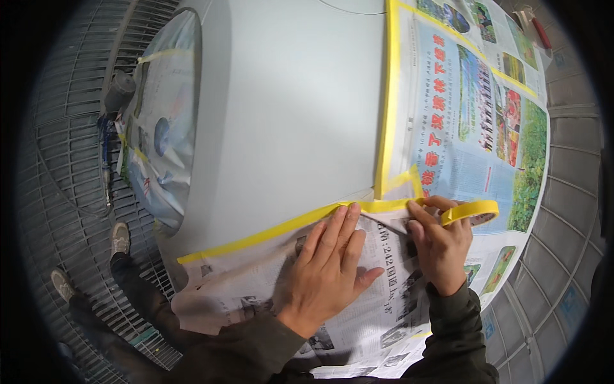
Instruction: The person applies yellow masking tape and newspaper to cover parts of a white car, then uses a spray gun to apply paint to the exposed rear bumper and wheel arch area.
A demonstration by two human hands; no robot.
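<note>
Pale panel (294, 115); yellow tape strip (265, 232) slants up rightward.

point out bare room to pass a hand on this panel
Bare: the pale panel, between the sheet-covered section at left and newspaper at right. Crowded: its lower edge, with the left hand, right hand, tape roll and yellow tape.

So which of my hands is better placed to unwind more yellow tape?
Probably your right hand: it holds the tape roll. Your left hand lies flat over the newspaper, its fingertips at the yellow strip along the paper's edge, so it seems better suited to pressing down.
</note>
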